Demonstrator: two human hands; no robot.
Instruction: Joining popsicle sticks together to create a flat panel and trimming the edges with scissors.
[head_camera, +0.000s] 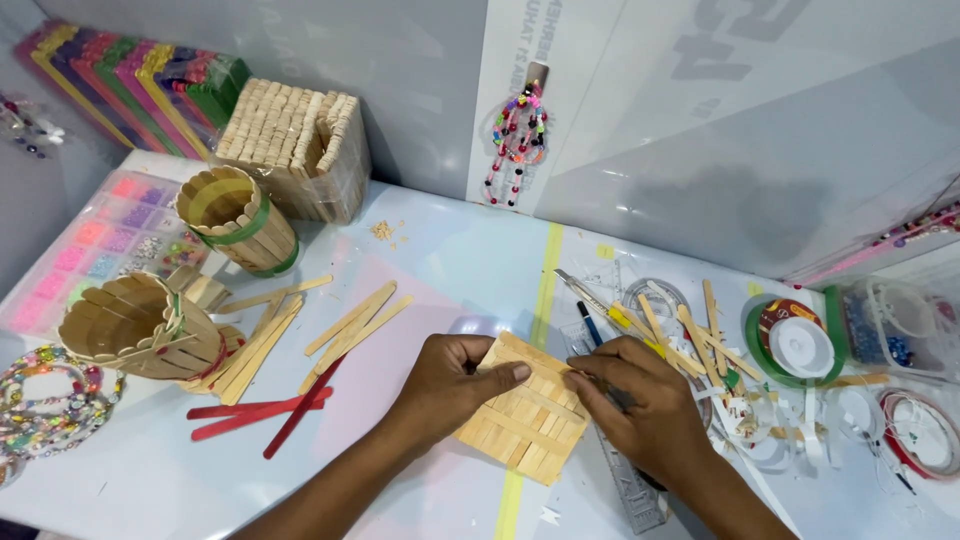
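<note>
A flat square panel (525, 415) made of pale wooden craft sticks lies on the white table in front of me. My left hand (450, 380) presses on its left edge, thumb laid across the top sticks. My right hand (640, 400) grips the panel's right edge with fingertips on the wood. Both hands hold the panel down on a yellow tape strip (545, 280).
Loose plain sticks (355, 320) and red sticks (270, 410) lie to the left. Two round stick-built cups (235, 215) (135, 325) and a wrapped stick bundle (295, 145) stand at left. Tape rolls (795, 345), scissors (590, 295) and a ruler (630, 490) crowd the right.
</note>
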